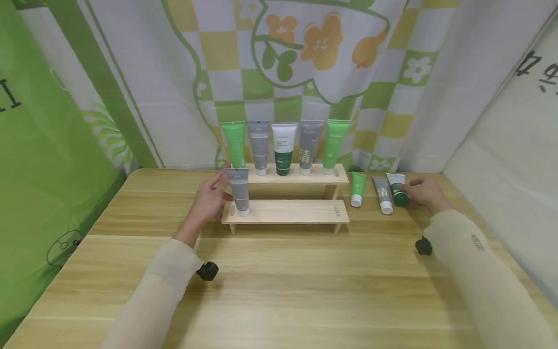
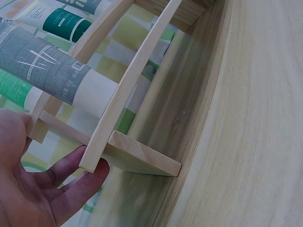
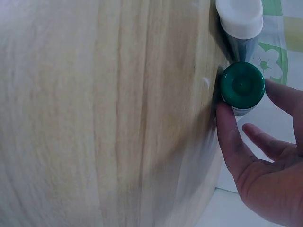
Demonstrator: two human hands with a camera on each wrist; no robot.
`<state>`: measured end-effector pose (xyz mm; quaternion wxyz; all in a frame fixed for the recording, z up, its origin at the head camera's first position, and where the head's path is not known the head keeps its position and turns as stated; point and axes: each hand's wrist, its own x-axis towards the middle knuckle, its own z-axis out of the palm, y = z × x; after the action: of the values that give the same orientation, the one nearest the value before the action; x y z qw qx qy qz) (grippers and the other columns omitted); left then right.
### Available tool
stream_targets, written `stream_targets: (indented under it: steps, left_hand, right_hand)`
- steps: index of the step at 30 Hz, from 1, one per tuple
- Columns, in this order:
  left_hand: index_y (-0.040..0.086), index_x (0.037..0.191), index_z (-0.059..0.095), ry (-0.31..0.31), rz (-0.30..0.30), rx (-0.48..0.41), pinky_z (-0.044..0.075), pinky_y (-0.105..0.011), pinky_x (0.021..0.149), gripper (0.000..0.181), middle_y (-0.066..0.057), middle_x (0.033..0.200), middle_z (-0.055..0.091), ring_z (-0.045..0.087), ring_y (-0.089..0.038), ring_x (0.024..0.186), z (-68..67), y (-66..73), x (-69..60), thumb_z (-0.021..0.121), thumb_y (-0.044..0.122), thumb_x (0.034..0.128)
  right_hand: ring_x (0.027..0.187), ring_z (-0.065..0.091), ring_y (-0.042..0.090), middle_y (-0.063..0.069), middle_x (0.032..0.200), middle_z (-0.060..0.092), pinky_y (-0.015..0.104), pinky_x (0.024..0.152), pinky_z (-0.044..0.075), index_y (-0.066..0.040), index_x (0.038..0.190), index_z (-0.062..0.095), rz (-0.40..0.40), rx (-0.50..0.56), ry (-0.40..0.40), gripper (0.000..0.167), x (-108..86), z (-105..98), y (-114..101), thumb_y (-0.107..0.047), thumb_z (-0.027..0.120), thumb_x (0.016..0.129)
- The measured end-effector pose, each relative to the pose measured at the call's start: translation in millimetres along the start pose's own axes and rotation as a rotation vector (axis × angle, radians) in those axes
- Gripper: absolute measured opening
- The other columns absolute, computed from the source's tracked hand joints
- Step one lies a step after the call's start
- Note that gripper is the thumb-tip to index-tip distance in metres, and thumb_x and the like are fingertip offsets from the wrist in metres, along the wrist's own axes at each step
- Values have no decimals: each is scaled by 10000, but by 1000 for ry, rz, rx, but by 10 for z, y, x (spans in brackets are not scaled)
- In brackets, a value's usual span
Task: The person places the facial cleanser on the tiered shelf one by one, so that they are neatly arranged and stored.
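Note:
At the left end of a two-tier wooden rack (image 1: 287, 212), my left hand (image 1: 209, 198) grips the frame. In the left wrist view its fingers (image 2: 78, 191) wrap the end of the lower shelf. A grey tube (image 1: 239, 189) stands cap down on that shelf, close to this hand. On the right, my right hand (image 1: 425, 194) pinches a white and dark green tube (image 1: 397, 188) lying on the table. Its green cap (image 3: 242, 85) sits between thumb and finger in the right wrist view. Beside it lie a grey tube (image 1: 382, 193) and a small green tube (image 1: 358, 186).
Along the upper shelf stand several tubes: a green tube (image 1: 235, 143), a grey tube (image 1: 259, 145), a white and green tube (image 1: 284, 145), a grey tube (image 1: 310, 143) and a green tube (image 1: 335, 144). A patterned curtain (image 1: 218, 48) hangs behind the wooden table (image 1: 305, 291).

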<state>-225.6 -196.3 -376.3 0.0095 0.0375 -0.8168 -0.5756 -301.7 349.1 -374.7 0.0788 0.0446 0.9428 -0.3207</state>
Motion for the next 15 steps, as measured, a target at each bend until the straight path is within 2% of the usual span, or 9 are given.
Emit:
stream_targets:
  steps: [3,6,8,11,13,15]
  left_hand:
    - [386,1558,347,1,11,14,586,-441,558,477,-166,1440,539,631,-301,924,6,2,3,392,435,1086]
    - [400,1553,349,1,17,21,579,-412,545,470,-166,1428,548,631,-296,911,8,5,4,387,443,1086]
    - [404,1551,350,2,18,22,581,-409,547,469,-168,1419,554,631,-292,903,10,6,4,386,448,1085]
    - [412,1550,347,1,10,17,590,-446,553,471,-183,1396,565,626,-294,899,9,6,1,386,457,1083]
    - [416,1548,348,4,4,13,594,-468,563,471,-191,1382,571,625,-298,908,8,2,-2,388,460,1081]
    - [420,1548,345,5,1,13,595,-477,567,472,-197,1372,575,626,-305,918,6,-2,-6,389,461,1080]
  right_hand:
    - [1201,475,541,452,1346,407,579,1094,365,233,1372,353,17,-1,-6,768,-10,-8,-2,-418,545,1013]
    - [1173,522,497,433,1332,441,557,1070,406,231,1374,357,34,10,-15,767,-13,-16,-16,-407,568,1005]
    - [1053,621,412,378,1223,553,500,998,488,228,1352,392,48,36,-29,736,-8,-20,-24,-381,599,996]
    - [824,687,252,196,952,695,374,832,567,218,1286,476,64,72,-70,648,5,-26,-43,-329,640,980]
    - [731,678,173,72,812,696,322,744,581,209,1248,518,84,100,-105,592,20,-31,-57,-296,658,971]
    - [700,677,157,21,762,689,309,716,585,208,1228,537,105,115,-140,564,33,-35,-70,-278,658,970]
